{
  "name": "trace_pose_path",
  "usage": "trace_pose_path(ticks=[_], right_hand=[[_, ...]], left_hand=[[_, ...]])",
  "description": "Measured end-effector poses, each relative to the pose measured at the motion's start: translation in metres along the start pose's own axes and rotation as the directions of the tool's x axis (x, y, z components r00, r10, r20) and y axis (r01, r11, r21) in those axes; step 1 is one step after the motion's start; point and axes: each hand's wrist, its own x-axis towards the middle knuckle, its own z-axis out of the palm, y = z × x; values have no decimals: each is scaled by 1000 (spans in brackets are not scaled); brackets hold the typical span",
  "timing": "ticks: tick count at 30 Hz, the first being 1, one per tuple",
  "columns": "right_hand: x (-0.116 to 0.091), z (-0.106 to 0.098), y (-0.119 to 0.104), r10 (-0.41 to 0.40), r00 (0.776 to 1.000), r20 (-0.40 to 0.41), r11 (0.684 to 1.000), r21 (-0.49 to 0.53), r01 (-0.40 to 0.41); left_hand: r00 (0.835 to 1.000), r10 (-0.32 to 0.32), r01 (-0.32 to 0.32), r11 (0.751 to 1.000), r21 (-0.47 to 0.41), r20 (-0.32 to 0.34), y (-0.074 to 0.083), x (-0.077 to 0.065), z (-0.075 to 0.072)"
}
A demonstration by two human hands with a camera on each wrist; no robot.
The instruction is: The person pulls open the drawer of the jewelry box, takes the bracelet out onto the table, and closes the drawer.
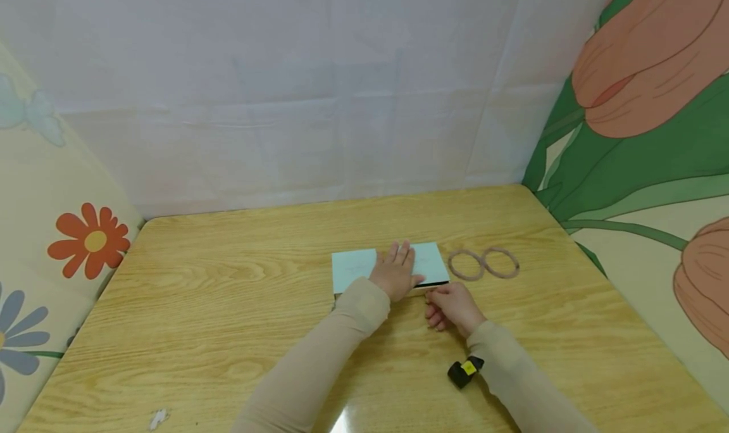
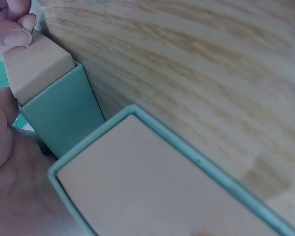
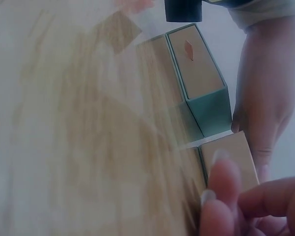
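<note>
A pale blue-green box [image 1: 351,269] with two side-by-side halves lies on the wooden table. My left hand [image 1: 393,275] rests on its top, fingers spread and straight. At the front of the right half, my right hand [image 1: 454,306] pinches a beige drawer [image 2: 39,64], which sticks out a little from its sleeve [image 2: 66,108]. The exact spot the fingertips grip is hidden. The left half's beige drawer front [image 3: 196,71] sits within its sleeve, and a small leaf-shaped brown tab [image 3: 189,50] shows on it.
Two thin pinkish rings, a left ring [image 1: 466,265] and a right ring [image 1: 501,263], lie side by side just right of the box. A small whitish patch [image 1: 158,418] is near the table's front left. A white cloth [image 1: 285,135] hangs behind the table [image 1: 216,306].
</note>
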Motion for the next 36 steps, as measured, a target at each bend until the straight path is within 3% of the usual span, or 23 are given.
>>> trace_pose_path(ticks=[24, 36], right_hand=[[3, 3, -5, -4, 1000, 10, 998, 64, 3], [6, 4, -5, 1, 1000, 8, 994, 106, -2]], left_hand=[[1000, 1, -1, 1000, -22, -15, 0, 0, -1], [1000, -5, 4, 1000, -16, -21, -2, 7, 4]])
